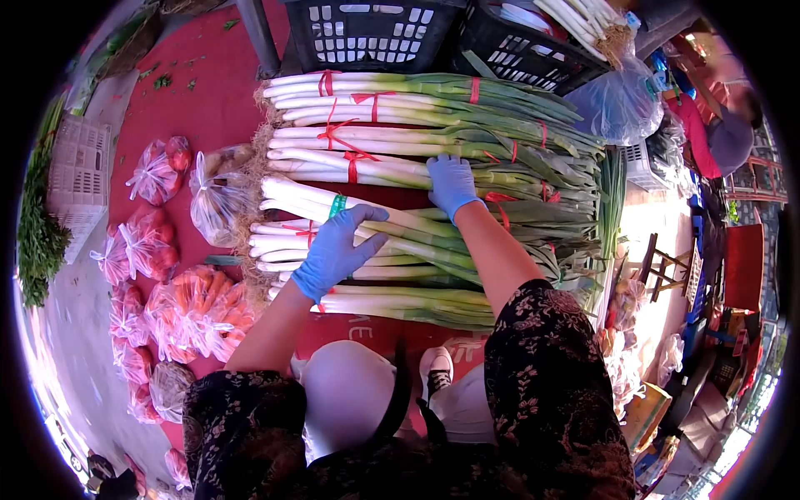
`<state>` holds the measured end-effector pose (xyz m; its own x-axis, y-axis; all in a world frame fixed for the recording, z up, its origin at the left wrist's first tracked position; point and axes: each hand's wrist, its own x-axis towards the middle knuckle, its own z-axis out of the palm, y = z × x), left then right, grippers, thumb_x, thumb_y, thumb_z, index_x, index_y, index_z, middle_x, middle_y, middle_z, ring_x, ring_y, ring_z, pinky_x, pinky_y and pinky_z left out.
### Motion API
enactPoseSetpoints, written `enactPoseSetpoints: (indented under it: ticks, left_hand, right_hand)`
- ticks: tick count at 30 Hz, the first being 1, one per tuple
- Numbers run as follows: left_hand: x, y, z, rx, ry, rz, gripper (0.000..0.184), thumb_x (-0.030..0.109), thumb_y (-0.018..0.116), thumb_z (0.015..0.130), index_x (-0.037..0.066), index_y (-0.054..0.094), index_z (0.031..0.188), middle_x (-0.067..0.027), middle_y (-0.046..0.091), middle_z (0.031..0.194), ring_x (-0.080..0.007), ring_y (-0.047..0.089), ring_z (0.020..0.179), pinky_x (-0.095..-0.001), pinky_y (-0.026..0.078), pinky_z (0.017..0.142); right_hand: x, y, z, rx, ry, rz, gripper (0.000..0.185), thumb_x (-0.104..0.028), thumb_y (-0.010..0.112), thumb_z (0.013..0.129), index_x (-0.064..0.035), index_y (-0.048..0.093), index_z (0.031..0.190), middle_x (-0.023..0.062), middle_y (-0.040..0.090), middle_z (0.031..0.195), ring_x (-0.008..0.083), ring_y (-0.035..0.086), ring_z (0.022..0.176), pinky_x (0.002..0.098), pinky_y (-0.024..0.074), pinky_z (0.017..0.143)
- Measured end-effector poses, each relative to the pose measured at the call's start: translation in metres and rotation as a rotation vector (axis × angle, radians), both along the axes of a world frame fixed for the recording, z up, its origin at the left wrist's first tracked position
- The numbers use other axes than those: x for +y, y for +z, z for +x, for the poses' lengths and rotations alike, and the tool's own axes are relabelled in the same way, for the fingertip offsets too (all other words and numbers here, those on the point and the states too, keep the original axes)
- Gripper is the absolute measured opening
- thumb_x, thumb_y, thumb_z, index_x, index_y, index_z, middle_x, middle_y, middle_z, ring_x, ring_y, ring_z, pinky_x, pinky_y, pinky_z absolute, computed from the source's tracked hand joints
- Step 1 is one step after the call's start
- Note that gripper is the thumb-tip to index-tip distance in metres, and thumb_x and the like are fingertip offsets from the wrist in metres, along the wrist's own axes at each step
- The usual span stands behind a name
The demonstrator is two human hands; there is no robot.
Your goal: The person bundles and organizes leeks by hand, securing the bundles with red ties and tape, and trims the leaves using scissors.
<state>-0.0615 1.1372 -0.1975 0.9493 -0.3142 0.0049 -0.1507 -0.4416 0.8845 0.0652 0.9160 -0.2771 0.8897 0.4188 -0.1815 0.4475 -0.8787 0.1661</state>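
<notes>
Letters "ME" (361, 328) on red mat (323, 332); white marks (463, 347) nearby unreadable.

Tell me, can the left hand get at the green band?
Probably yes: the left hand is right beside the green band, which faces up on the leeks. Nothing seems to block the way, though the hand may hide part of the band.

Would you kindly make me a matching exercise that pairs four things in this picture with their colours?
Things
1. Right hand
2. Bagged carrots
3. Crate at top centre
4. Band beside the left hand

Colours
A. Green
B. Gloved in blue
C. Black
D. Orange

Right pairs: 1-B, 2-D, 3-C, 4-A
</notes>
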Motion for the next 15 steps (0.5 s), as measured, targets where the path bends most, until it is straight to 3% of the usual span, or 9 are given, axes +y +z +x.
enactPoseSetpoints:
  ticks: [1,3,5,7,8,9,11,13,15]
  left_hand:
    - [-0.006,-0.007,0.020,-0.276,0.008,0.175,0.037,0.014,0.068,0.072,0.005,0.054,0.105,-0.0123,0.058,0.105,-0.0294,0.056,0.099,-0.0365,0.043,0.088]
    - [-0.014,-0.016,0.055,-0.487,-0.009,0.423,0.062,0.023,0.074,0.064,0.009,0.046,0.118,-0.0150,0.051,0.118,-0.0310,0.049,0.110,-0.0411,0.035,0.097]
    - [-0.011,-0.050,0.071,-0.459,-0.075,0.679,0.078,0.030,0.076,0.058,0.010,0.041,0.125,-0.0155,0.050,0.119,-0.0303,0.048,0.112,-0.0412,0.034,0.097]
    - [-0.010,-0.042,0.074,-0.334,-0.108,0.799,0.086,0.034,0.078,0.054,0.011,0.040,0.129,-0.0136,0.052,0.116,-0.0277,0.051,0.109,-0.0400,0.036,0.095]
    - [-0.010,-0.036,0.076,-0.170,-0.153,0.878,0.083,0.030,0.077,0.056,0.012,0.041,0.128,-0.0110,0.053,0.112,-0.0255,0.053,0.105,-0.0394,0.038,0.092]
    - [-0.010,-0.051,0.073,-0.228,-0.089,0.932,0.079,0.025,0.076,0.056,0.013,0.042,0.127,-0.0079,0.055,0.108,-0.0232,0.054,0.100,-0.0388,0.038,0.091]
    - [-0.005,-0.055,0.062,-0.313,0.021,0.789,0.075,0.016,0.073,0.054,0.015,0.045,0.124,-0.0054,0.055,0.105,-0.0221,0.054,0.099,-0.0371,0.037,0.090]
    - [-0.001,-0.046,0.061,-0.349,0.122,0.758,0.072,0.011,0.070,0.058,0.016,0.045,0.125,-0.0069,0.051,0.119,-0.0215,0.050,0.106,-0.0386,0.032,0.093]
    - [0.000,-0.058,0.071,-0.538,0.294,0.723,0.069,0.006,0.067,0.060,0.017,0.045,0.124,-0.0056,0.051,0.119,-0.0213,0.050,0.107,-0.0383,0.031,0.094]
  right_hand:
    - [0.000,0.007,-0.006,0.032,0.021,-0.015,0.042,-0.020,0.070,0.065,-0.0089,0.055,0.103,0.0111,0.054,0.100,0.0273,0.054,0.095,0.0387,0.0431,0.079]
    - [0.001,0.019,-0.017,-0.010,0.074,0.014,0.043,-0.020,0.070,0.063,-0.0086,0.054,0.101,0.0096,0.053,0.095,0.0265,0.052,0.091,0.0380,0.0419,0.077]
    - [-0.002,0.033,-0.031,-0.071,0.117,0.052,0.045,-0.021,0.072,0.060,-0.0081,0.053,0.100,0.0084,0.052,0.092,0.0260,0.051,0.089,0.0377,0.0408,0.077]
    - [-0.005,0.032,-0.041,-0.220,0.198,0.092,0.035,-0.019,0.063,0.067,-0.0074,0.053,0.099,0.0078,0.052,0.090,0.0240,0.048,0.085,0.0365,0.0383,0.074]
    - [-0.003,0.032,-0.046,-0.261,0.213,0.059,0.032,-0.018,0.059,0.070,-0.0074,0.053,0.099,0.0078,0.051,0.090,0.0236,0.048,0.084,0.0363,0.0379,0.074]
    - [-0.004,0.035,-0.051,-0.302,0.221,0.017,0.028,-0.018,0.056,0.072,-0.0074,0.053,0.098,0.0079,0.051,0.089,0.0231,0.048,0.083,0.0360,0.0374,0.073]
    - [0.005,0.052,-0.054,-0.274,0.249,-0.081,0.024,-0.016,0.048,0.076,-0.0071,0.053,0.098,0.0078,0.051,0.088,0.0223,0.046,0.082,0.0350,0.0363,0.071]
    - [0.013,0.060,-0.048,-0.348,0.267,-0.059,0.025,-0.018,0.050,0.076,-0.0069,0.053,0.098,0.0082,0.051,0.089,0.0230,0.045,0.085,0.0349,0.0366,0.072]
    - [0.019,0.061,-0.041,-0.476,0.273,0.002,0.025,-0.019,0.050,0.076,-0.0069,0.053,0.098,0.0097,0.051,0.094,0.0240,0.045,0.089,0.0350,0.0368,0.074]
